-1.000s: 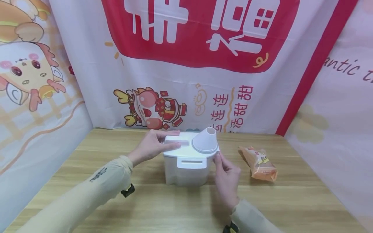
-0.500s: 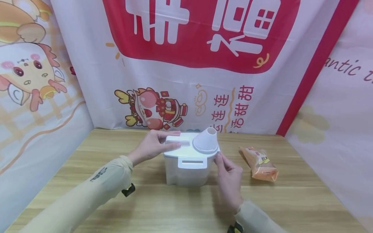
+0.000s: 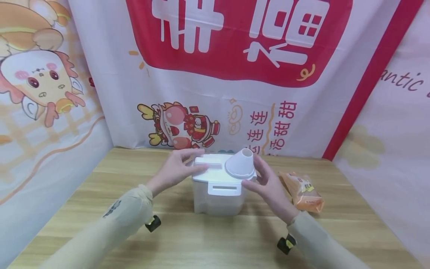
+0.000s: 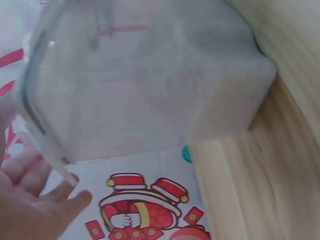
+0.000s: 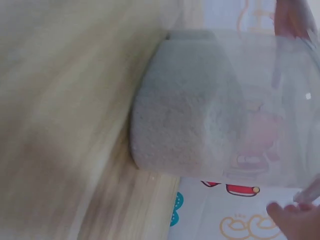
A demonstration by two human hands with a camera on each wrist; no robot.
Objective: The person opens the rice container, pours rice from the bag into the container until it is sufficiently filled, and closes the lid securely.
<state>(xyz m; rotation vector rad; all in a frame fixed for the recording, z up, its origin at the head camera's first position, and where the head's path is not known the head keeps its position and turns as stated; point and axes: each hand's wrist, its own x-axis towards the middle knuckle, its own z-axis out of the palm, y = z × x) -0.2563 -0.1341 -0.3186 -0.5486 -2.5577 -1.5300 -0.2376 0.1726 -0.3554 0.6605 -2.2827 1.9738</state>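
Container (image 3: 218, 196): stands on the desk (image 3: 215, 239), about midway across it and towards the back.
Lid (image 3: 215, 175): sits on top of the container.
Funnel (image 3: 240, 164): on the lid's right part, narrow end up.
Raised handle block (image 3: 208, 161): on the lid's left part, beside the funnel.
Left hand (image 3: 174, 170): left of the container, fingers lying on the handle block.
Right hand (image 3: 267, 183): right of the container, fingertips at the lid's right edge just below the funnel.
Packet (image 3: 304, 190): lies on the desk right of the container, behind the right hand.
Backdrop (image 3: 235, 74): hangs behind the desk, with more panels at both sides.
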